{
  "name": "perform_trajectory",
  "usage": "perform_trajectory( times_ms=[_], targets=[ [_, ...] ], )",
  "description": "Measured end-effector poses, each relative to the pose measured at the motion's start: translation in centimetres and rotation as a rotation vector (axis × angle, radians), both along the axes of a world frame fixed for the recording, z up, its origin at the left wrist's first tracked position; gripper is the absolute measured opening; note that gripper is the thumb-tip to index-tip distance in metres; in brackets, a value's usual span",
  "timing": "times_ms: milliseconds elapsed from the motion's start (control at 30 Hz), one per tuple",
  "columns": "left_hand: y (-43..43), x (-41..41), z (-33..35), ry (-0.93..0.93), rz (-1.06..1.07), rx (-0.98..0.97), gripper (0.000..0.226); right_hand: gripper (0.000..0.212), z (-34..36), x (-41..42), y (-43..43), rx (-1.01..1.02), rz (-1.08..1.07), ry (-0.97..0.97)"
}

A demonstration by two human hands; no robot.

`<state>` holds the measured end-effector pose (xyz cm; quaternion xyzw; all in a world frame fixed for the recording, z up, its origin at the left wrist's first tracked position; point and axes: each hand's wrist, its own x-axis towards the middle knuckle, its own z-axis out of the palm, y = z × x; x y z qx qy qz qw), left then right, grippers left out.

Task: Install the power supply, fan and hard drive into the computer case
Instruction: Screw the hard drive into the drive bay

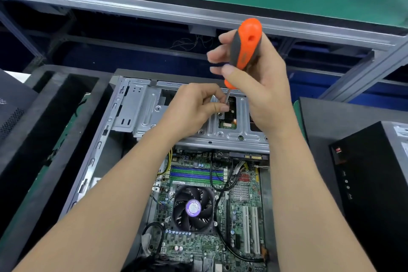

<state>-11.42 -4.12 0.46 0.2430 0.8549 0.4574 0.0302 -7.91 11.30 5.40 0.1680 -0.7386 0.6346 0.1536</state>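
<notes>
Right hand [265, 86] gripping the screwdriver [247, 44], left hand [192, 108] pinching its shaft, I'd handle the rigid, fragile hard drive [228, 125] by its sides.

Bright even light, wide-angle edge distortion

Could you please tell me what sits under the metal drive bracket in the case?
Through openings in the metal drive bracket, a green circuit board shows. The left hand, right hand and screwdriver cover the rest.
</notes>
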Motion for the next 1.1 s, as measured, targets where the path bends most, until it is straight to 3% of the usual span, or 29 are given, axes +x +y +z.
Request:
perform_trajectory(
  times_ms=[67, 167, 300, 367, 467, 633, 733, 800, 900, 967, 1033, 1100],
  targets=[
    [-0.1, -0.1, -0.1, 0.002, 0.012, -0.009, 0.007, 0.039, 0.2, 0.1, 0.7, -0.029, 0.053, -0.053],
    [-0.2, -0.1, -0.1, 0.000, 0.015, -0.026, 0.005, 0.045, 0.5, 0.0, 0.6, -0.023, -0.160, -0.066],
    [-0.2, -0.3, -0.2, -0.015, 0.053, 0.013, 0.013, 0.045, 0.2, -0.3, 0.2, 0.141, -0.361, -0.007],
    [-0.1, -0.2, -0.2, 0.018, 0.025, -0.010, 0.013, 0.032, 0.1, -0.2, 0.6, 0.073, -0.207, -0.003],
    [0.1, 0.0, -0.1, 0.064, -0.003, -0.069, 0.015, 0.030, 0.1, 0.1, 1.4, -0.064, -0.002, -0.043],
    [0.0, 0.0, -0.1, 0.016, -0.001, -0.017, 0.019, 0.038, 0.6, 0.0, -0.3, 0.041, -0.342, -0.052],
    [0.1, -0.1, -0.2, 0.014, 0.023, 0.008, 0.015, 0.029, 0.6, 0.3, -0.2, 0.115, -0.160, -0.012],
    [0.1, -0.2, -0.2, 0.011, 0.033, 0.001, 0.011, 0.034, 0.7, 0.3, 0.5, 0.071, -0.011, -0.030],
    [0.0, -0.3, -0.4, -0.007, 0.039, -0.002, 0.005, 0.045, 1.1, 0.0, 0.8, 0.022, -0.175, -0.063],
    [0.1, -0.2, -0.4, 0.004, 0.019, -0.026, 0.005, 0.050, 0.9, -0.1, 0.8, 0.109, -0.322, -0.041],
    [0.1, -0.1, -0.4, 0.038, -0.013, -0.060, 0.006, 0.040, 0.8, -0.1, 1.0, 0.144, -0.260, -0.023],
    [0.2, -0.1, -0.4, 0.068, -0.026, -0.074, 0.008, 0.032, 0.6, 0.0, 1.4, 0.060, -0.044, -0.017]
  ],
)
